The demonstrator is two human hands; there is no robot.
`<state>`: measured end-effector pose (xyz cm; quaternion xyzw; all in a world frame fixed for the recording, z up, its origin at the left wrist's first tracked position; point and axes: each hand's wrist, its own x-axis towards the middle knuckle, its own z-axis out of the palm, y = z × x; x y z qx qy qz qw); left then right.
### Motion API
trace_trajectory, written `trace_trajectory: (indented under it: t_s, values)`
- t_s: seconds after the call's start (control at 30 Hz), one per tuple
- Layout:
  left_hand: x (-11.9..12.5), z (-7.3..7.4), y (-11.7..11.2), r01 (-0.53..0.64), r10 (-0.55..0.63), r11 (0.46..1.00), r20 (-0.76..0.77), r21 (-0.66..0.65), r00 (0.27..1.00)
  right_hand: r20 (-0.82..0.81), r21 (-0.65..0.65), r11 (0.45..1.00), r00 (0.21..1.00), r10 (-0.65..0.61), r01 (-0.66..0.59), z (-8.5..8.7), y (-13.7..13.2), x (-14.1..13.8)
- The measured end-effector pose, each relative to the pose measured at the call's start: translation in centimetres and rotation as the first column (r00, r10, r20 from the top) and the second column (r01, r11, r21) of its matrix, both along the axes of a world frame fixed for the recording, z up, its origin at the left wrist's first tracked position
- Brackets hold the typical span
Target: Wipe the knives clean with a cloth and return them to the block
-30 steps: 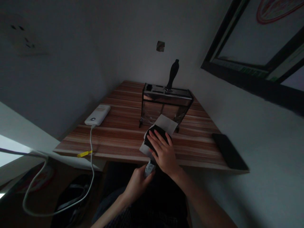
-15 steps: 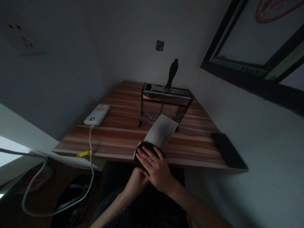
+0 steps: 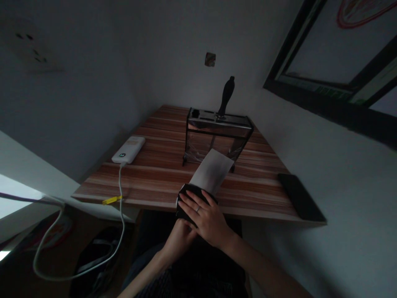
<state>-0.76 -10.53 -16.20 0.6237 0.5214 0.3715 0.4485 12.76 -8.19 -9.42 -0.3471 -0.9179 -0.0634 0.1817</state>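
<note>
My right hand (image 3: 207, 217) lies flat, fingers spread, on a black cloth-like item (image 3: 189, 194) at the near edge of the wooden table (image 3: 155, 174). The black item rests on the near end of a white paper sheet (image 3: 212, 170). My left hand (image 3: 180, 238) is below the table edge, tucked under my right hand with its fingers curled; what it holds is hidden. Behind the paper stands a metal-topped clear knife block (image 3: 217, 138) with one black-handled knife (image 3: 226, 95) sticking up.
A white power bank (image 3: 128, 150) lies at the table's left with a white cable (image 3: 119, 223) hanging off the edge, a yellow tag (image 3: 111, 200) on it. A black phone (image 3: 300, 198) lies at the right edge. Walls close in on both sides; a dark frame (image 3: 328, 107) hangs at right.
My right hand slid the black item toward me along the paper to the table's near edge. My left hand, which showed a small white object, moved under my right hand.
</note>
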Motion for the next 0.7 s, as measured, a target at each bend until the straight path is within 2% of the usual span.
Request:
trace_trajectory:
  t_s: [0.23,0.47,0.57,0.7]
  values:
    - [0.0,-0.6,-0.2,-0.055,0.058,0.998,-0.097,0.036,0.994,0.054,-0.011,1.0,0.998,-0.017,0.017,0.4,0.2,0.1]
    - [0.0,1.0,0.3,0.109,-0.111,0.993,-0.039,-0.039,0.993,0.056,-0.014,0.995,0.993,-0.099,0.1,1.5,1.3,0.6]
    - [0.1,1.5,0.3,0.129,-0.13,0.988,-0.009,-0.081,0.991,0.058,-0.008,0.993,0.992,-0.113,0.114,2.0,1.8,0.9]
    - [0.0,1.4,0.2,0.142,-0.143,0.986,-0.004,-0.089,0.99,0.037,0.004,0.991,0.99,-0.136,0.136,2.6,2.6,1.4]
